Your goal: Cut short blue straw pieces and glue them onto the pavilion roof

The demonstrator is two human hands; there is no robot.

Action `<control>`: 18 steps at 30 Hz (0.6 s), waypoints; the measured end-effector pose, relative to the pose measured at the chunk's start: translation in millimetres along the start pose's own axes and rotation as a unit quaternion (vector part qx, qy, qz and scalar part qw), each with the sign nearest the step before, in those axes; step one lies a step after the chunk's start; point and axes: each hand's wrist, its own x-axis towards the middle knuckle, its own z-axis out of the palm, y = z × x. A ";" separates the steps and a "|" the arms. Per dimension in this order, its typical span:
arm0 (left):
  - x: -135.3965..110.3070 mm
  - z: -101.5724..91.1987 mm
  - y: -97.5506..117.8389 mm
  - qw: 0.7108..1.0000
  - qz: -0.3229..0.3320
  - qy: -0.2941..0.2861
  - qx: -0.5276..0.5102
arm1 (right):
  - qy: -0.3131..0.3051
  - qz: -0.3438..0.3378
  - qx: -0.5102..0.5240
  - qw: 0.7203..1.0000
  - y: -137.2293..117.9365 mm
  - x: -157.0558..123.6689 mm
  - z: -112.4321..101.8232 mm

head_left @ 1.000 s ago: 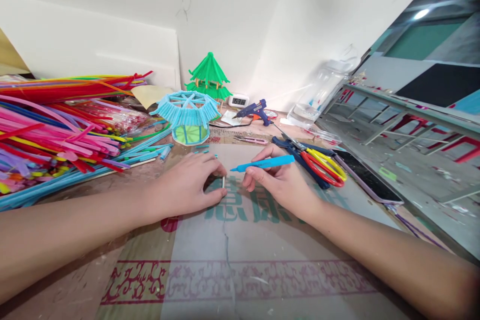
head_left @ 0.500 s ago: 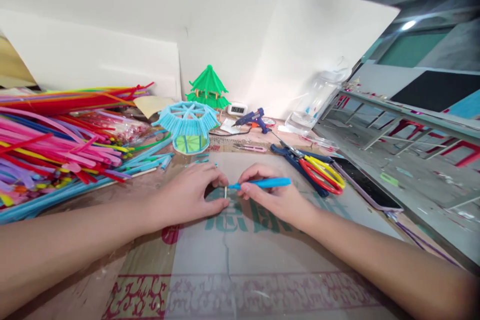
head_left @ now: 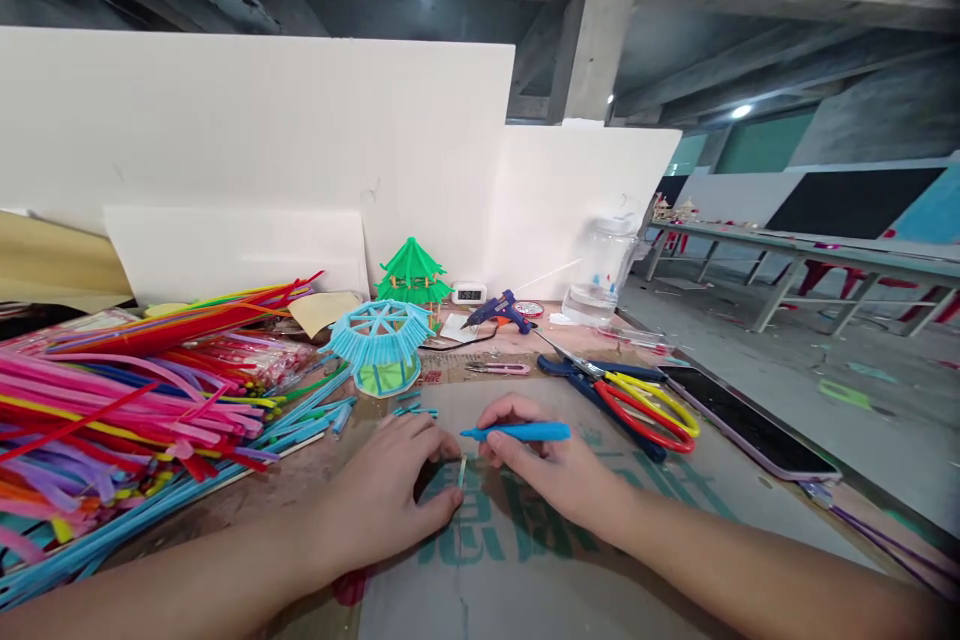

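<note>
My left hand (head_left: 390,495) rests on the printed cardboard sheet (head_left: 525,560), its thumb and forefinger pinching a short pale stick (head_left: 462,471) that stands nearly upright. My right hand (head_left: 559,470) is closed on a blue craft knife (head_left: 517,432), held level with its tip pointing left, just above the stick's top end. The two hands almost touch at the stick. Short blue straw offcuts (head_left: 417,410) lie just beyond my left fingers.
A big heap of coloured straws (head_left: 127,390) fills the left. Behind the hands stand a blue straw pavilion (head_left: 381,345), a green one (head_left: 411,273), a clock (head_left: 469,294), a glue gun (head_left: 499,311), a clear jar (head_left: 600,265). Scissors (head_left: 630,395) and a phone (head_left: 750,430) lie at right.
The camera has tilted up, so the ceiling and back boards show. The knife tip came left to the stick between the first two frames; it now sits just above it. My hands stay put.
</note>
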 end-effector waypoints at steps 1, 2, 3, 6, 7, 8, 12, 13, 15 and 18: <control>0.7 -0.4 -0.3 1.000 0.001 -0.005 -0.001 | -0.004 0.001 0.013 1.000 1.0 0.4 0.0; 1.3 -0.7 -0.7 1.000 0.002 -0.011 0.000 | -0.009 0.001 0.028 1.000 1.8 0.7 0.1; 1.7 -0.9 -1.1 1.000 0.005 -0.016 0.000 | -0.014 -0.001 0.041 0.999 2.6 0.9 0.4; 2.0 -0.3 -3.2 1.000 0.011 -0.025 0.000 | -0.024 -0.009 0.040 0.999 4.4 1.0 1.4; 1.8 0.3 -3.9 1.000 0.013 -0.025 -0.003 | -0.026 -0.012 0.031 0.999 4.7 0.8 1.7; 1.5 0.9 -4.7 1.000 0.014 -0.022 -0.006 | -0.030 -0.015 0.024 0.999 5.0 0.5 1.8; 1.0 2.4 -6.1 1.000 0.010 -0.010 -0.014 | -0.040 -0.033 0.013 0.999 5.7 -0.4 1.4; 0.9 2.3 -6.0 1.000 0.009 -0.003 -0.012 | -0.037 -0.036 0.003 0.999 5.9 -0.5 1.1; 0.0 1.5 -5.4 1.000 0.026 0.017 -0.001 | -0.030 -0.036 -0.013 0.999 5.9 -0.5 0.2; -2.7 0.4 -3.7 0.993 0.093 0.054 0.037 | -0.031 -0.010 0.013 0.999 4.0 -0.9 -1.1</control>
